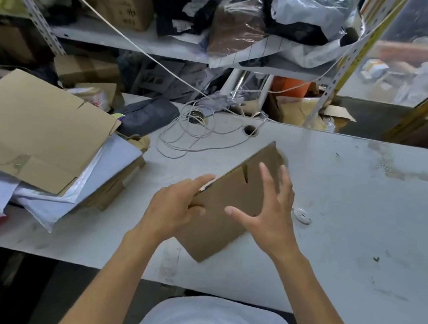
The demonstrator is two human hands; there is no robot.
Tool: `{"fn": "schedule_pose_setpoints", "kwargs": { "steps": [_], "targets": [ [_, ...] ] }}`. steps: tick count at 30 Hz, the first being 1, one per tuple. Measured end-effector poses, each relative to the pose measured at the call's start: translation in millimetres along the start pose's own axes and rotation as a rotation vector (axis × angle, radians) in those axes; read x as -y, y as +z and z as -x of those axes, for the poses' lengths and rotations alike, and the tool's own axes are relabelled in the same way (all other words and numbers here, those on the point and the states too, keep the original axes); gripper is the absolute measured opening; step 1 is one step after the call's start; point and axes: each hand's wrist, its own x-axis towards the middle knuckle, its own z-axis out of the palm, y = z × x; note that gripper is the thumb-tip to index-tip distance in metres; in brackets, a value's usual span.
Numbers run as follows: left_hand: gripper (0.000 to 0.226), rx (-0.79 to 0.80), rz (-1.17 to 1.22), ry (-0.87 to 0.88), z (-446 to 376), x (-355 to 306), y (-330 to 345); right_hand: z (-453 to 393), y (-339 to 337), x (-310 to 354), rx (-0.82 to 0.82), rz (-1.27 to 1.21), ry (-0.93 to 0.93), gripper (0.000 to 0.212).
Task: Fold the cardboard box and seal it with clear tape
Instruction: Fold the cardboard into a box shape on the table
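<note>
On the grey worktable [348, 202], center: one flattened cardboard box [218, 215], tilted up w/ one corner toward the person. Left hand [173, 210] curled, pinching its left edge, thumb on the front. Right hand [271, 210] spread wide open, palm against the face, gripping nothing. Left of them, one larger flat carton [36, 130] atop poly mailers [86, 182]. One white cable [192, 133] coiled behind.

Coiled cord [189, 135] (white) beside flattened carton [34, 129].

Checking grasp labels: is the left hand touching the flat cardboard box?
Touching. The head view shows the left hand pinching the edge of the flat cardboard box, fingers on top and thumb wrapped onto its face.
</note>
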Motion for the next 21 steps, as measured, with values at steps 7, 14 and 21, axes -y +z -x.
{"fn": "schedule_pose_setpoints", "kwargs": {
  "steps": [7,14,21],
  "targets": [
    [0.067,-0.074,-0.028,0.148,-16,4,-2,-20,-9,-8,-0.033,0.148,0.04,0.081],
    [0.018,-0.442,-0.008,-0.191,-14,3,24,-10,-5,-22,-0.039,0.081,0.07,0.074],
    [0.011,-0.378,0.221,-0.182,-23,-5,21,-2,-8,-17,-0.195,0.03,0.111,0.045]
  ]
}}
